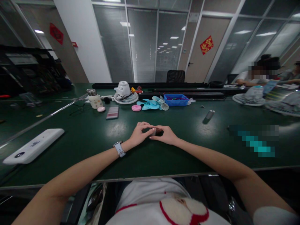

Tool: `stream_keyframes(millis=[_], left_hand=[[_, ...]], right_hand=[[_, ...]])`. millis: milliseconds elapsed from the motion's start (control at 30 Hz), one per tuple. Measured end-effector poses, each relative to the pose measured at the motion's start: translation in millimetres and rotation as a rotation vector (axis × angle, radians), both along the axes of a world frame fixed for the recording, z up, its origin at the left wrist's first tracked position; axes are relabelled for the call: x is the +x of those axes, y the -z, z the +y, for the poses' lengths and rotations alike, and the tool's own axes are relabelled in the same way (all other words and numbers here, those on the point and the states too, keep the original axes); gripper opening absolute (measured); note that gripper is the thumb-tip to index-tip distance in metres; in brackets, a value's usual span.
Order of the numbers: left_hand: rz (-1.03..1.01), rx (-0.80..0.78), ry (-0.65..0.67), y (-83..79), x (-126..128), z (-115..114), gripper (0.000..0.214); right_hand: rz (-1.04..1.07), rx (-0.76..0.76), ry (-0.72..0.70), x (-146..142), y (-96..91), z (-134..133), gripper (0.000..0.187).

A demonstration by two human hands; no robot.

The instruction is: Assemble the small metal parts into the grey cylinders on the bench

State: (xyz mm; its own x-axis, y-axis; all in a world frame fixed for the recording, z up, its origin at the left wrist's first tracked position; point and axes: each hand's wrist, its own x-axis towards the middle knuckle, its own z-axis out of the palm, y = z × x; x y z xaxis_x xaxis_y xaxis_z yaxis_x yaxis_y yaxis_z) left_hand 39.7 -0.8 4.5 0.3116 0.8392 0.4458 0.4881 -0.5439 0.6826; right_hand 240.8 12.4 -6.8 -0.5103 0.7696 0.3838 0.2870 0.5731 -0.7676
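Note:
My left hand (139, 133) and my right hand (165, 135) meet at the middle of the dark green table (93, 147). Both have their fingers curled together around a small dark part (157, 132) held between them, just above the table top. I cannot make out what the part is. A pale watch (119, 148) sits on my left wrist.
A white fan housing with grille (124, 92), turquoise fan blades (151, 104), a blue bin (176, 100), pink discs (136, 107), a cup (95, 99) and a small cylinder (209, 115) lie further back. A long white casing (32, 146) rests at left. Other people sit at far right.

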Motion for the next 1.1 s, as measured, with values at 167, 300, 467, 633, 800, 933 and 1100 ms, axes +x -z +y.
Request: stream_keyframes(millis=[167,300,467,633,800,933,1100], left_hand=[[-0.057,0.061,-0.042,-4.4,0.2,2.3,0.024],[-0.068,0.053,-0.078,-5.5,-9.5,9.0,0.028],[0.151,0.012,-0.148,12.9,-27.1,29.3,0.027],[0.300,-0.021,-0.154,27.8,-33.5,39.2,0.027],[0.322,-0.025,-0.144,26.3,-34.0,37.8,0.036],[0.279,-0.004,-0.162,21.0,-32.0,33.9,0.042],[0.211,-0.020,-0.191,20.7,-29.7,32.5,0.038]], right_hand=[[-0.006,0.006,0.000,-0.8,-1.2,-1.2,0.046],[0.001,-0.014,0.002,-1.4,-1.4,-1.4,0.049],[-0.005,-0.019,0.002,-0.3,-2.7,-1.4,0.048],[0.008,-0.049,0.000,-0.5,-2.2,-3.3,0.046],[0.032,-0.039,0.186,22.5,-5.3,21.3,0.051],[0.147,0.106,0.590,84.9,-4.2,73.9,0.050],[0.019,0.131,1.130,176.6,11.8,124.2,0.048]])
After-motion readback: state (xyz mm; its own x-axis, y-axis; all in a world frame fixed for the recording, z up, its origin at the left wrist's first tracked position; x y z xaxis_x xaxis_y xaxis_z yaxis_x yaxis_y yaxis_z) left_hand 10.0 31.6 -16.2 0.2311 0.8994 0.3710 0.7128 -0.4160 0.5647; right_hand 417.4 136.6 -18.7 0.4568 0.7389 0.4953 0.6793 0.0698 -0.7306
